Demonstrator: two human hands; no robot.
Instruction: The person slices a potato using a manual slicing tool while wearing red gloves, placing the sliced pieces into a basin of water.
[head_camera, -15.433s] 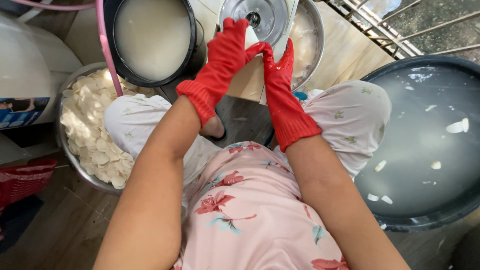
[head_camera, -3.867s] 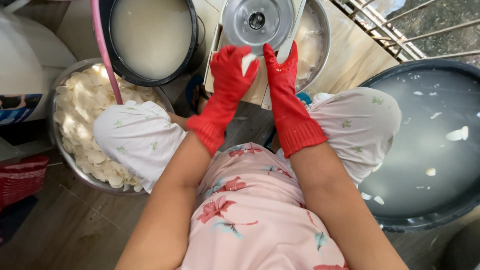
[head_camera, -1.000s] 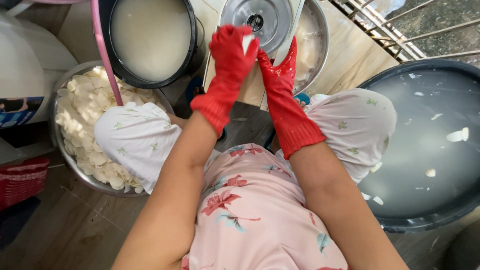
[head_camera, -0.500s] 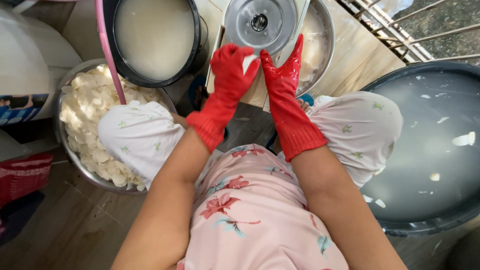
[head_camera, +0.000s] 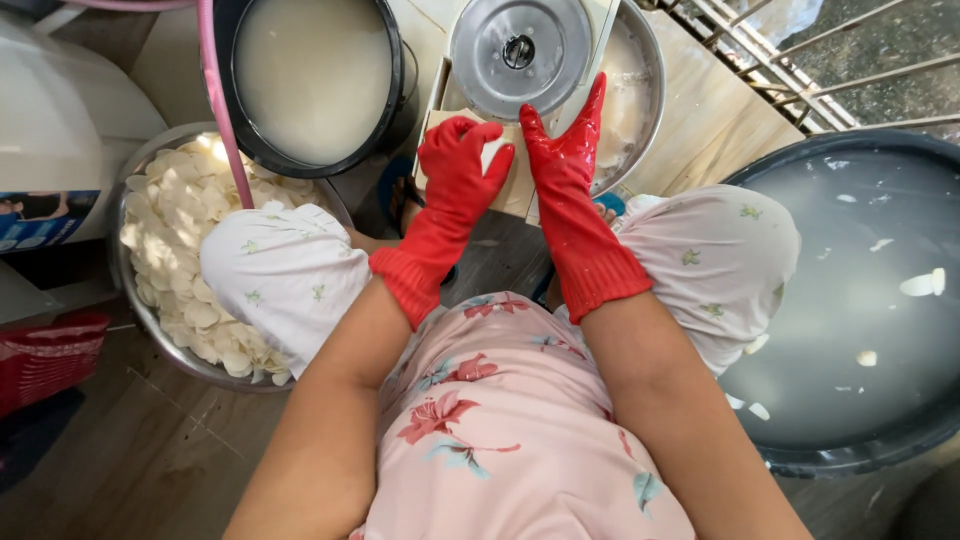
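The left hand (head_camera: 458, 165), in a red rubber glove, curls its fingers round a white piece (head_camera: 493, 152) just near of the round steel slicer disc (head_camera: 520, 52). The right hand (head_camera: 562, 150) stands beside it, fingers straight and flat, holding nothing. A bowl of white slices (head_camera: 175, 250) sits left; a dark tub of water (head_camera: 850, 300) sits right.

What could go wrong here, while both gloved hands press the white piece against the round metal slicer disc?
The left hand grips the white piece right beside the slicer disc; as the piece gets shorter, its fingers may touch the blade. The right hand glove looks wet, so it could slip. The black tub of water sits close to the knee.
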